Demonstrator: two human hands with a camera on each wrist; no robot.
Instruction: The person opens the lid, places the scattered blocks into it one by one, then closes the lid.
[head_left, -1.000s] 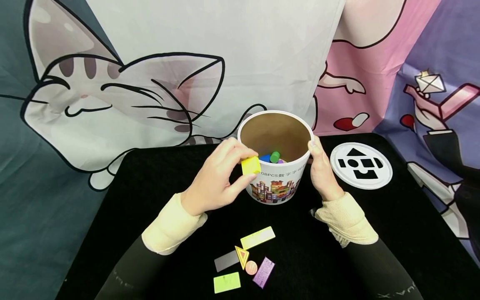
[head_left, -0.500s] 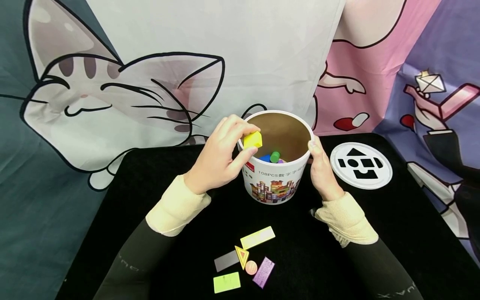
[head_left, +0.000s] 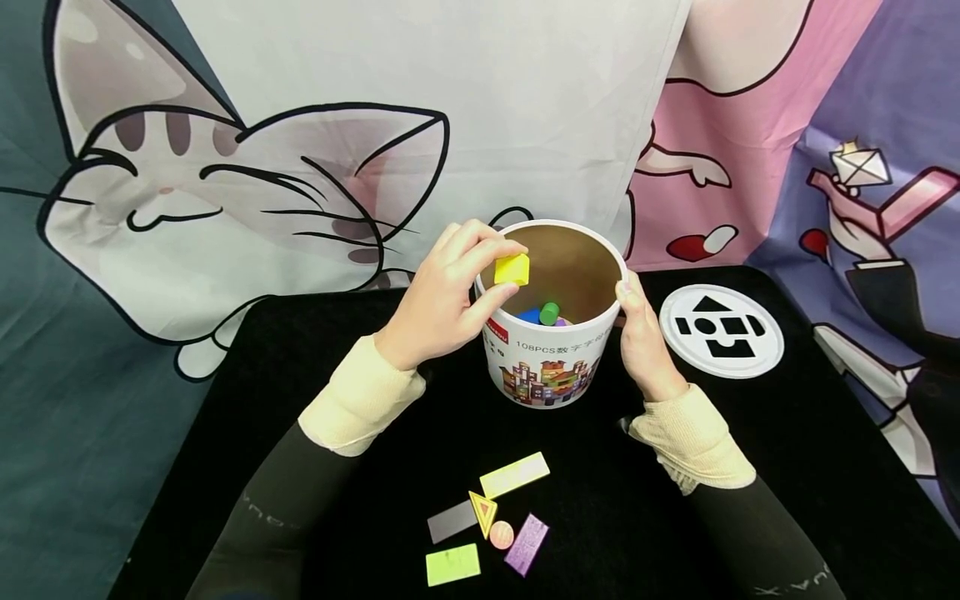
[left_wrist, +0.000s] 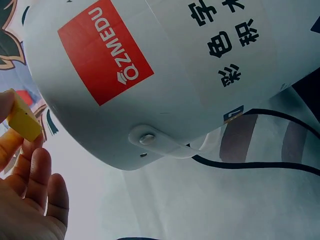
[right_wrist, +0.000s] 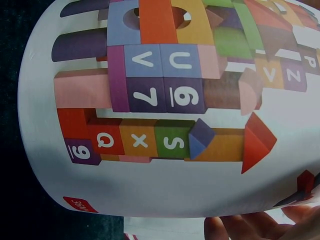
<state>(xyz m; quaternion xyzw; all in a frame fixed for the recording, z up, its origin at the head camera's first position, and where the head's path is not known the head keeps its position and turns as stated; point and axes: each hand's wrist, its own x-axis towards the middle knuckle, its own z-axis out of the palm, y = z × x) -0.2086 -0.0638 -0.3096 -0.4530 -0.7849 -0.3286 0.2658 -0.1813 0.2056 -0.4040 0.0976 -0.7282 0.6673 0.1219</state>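
Yellow block pinched at the mouth of an upright bucket, both hands engaged.
The left hand [head_left: 442, 300] grips a small yellow block [head_left: 512, 270] between thumb and fingers at the left side of the open mouth; the right hand [head_left: 645, 342] holds the opposite side of the white cylindrical bucket [head_left: 551, 371], thumb at the rim. Inside lie a green cylinder [head_left: 549, 313] and a blue block [head_left: 530, 316]. Nearer the wearer, on the black surface [head_left: 615, 508], is a loose group—a pale yellow bar [head_left: 514, 475], a grey bar [head_left: 452, 522], a yellow triangle [head_left: 483, 515], a pinkish disc [head_left: 502, 535], a purple bar [head_left: 527, 544] and a lime-green bar [head_left: 453, 565]. A white round lid [head_left: 692, 348] with shaped cut-outs lies right of the bucket.
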